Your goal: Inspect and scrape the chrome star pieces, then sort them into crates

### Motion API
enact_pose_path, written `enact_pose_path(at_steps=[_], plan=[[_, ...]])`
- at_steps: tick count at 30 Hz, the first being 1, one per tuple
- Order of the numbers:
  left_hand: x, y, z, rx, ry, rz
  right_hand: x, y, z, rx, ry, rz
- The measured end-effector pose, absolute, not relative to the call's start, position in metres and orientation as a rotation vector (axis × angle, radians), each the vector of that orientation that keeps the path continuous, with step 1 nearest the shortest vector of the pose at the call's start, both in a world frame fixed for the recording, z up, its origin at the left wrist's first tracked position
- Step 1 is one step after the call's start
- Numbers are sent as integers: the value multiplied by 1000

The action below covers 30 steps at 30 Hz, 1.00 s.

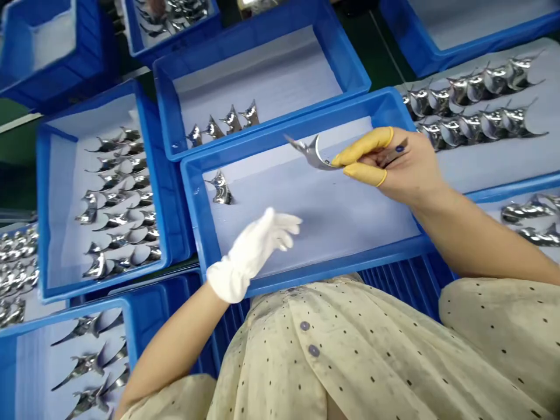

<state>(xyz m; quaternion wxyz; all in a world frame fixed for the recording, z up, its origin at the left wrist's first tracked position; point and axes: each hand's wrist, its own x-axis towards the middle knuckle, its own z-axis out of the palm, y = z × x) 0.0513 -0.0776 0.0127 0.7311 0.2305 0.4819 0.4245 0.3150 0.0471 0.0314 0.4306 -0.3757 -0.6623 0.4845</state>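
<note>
My right hand (394, 160), with yellow finger cots on thumb and finger, pinches a curved shiny metal part with pointed ends (312, 153). It is held over the right half of a paper-lined blue tray (306, 274). A slim metallic object with a blue dot (399, 149) lies against that hand's fingers; its kind is unclear. In a white glove, my left hand (265, 248) hovers over the tray's near left part, fingers extended and holding nothing. One similar metal part (221, 188) stands on the paper at the tray's left end.
Behind is another blue tray (280, 29) with several metal parts along its near side. To the left, a blue bin (151, 175) holds rows of them, and a lower bin (126, 326) contains more. Two rows of parts (472, 125) sit on white paper at right.
</note>
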Motion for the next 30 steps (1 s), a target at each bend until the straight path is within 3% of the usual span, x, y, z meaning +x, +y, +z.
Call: enact_pose_path(at_steps=[5, 11, 16, 22, 27, 30], plan=[[59, -45, 31, 397, 896, 1245, 251, 51, 26, -454, -1692, 1525], [29, -33, 29, 604, 1218, 1639, 203, 62, 25, -622, -1696, 1626], [18, -37, 21, 834, 1280, 1574, 160, 69, 15, -734, -1492, 1974], [9, -44, 9, 1019, 1343, 1507, 144, 73, -13, -574, -1440, 2501], [6, -47, -1, 1148, 1383, 1504, 143, 68, -24, -641, -1415, 2538], [6, -46, -4, 1235, 1401, 1544, 141, 67, -20, -730, -1483, 2234]])
